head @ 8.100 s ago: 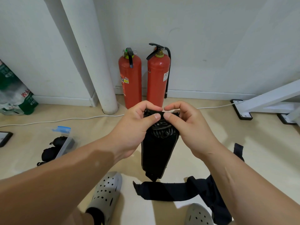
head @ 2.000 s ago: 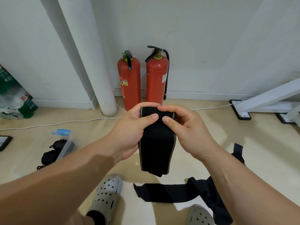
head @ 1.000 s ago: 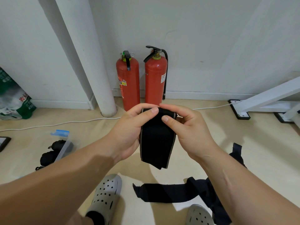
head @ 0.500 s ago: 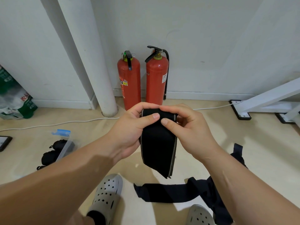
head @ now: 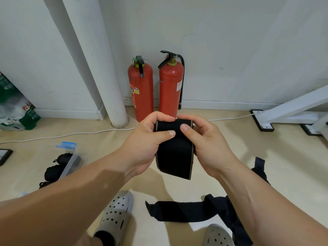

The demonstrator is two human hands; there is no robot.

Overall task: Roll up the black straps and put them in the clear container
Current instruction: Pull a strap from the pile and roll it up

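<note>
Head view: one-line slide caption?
Both hands, left hand and right hand, roll a black strap; another strap lies on the floor.

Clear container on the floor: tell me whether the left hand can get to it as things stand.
Probably not yet: the left hand shares its grip on the black strap with the right hand. The floor toward the clear container looks unobstructed.

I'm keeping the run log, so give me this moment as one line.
step: rolling | left hand: grips black strap | right hand: grips strap | tail: hanging unrolled | floor strap: loose | clear container: holds rolled straps
</note>
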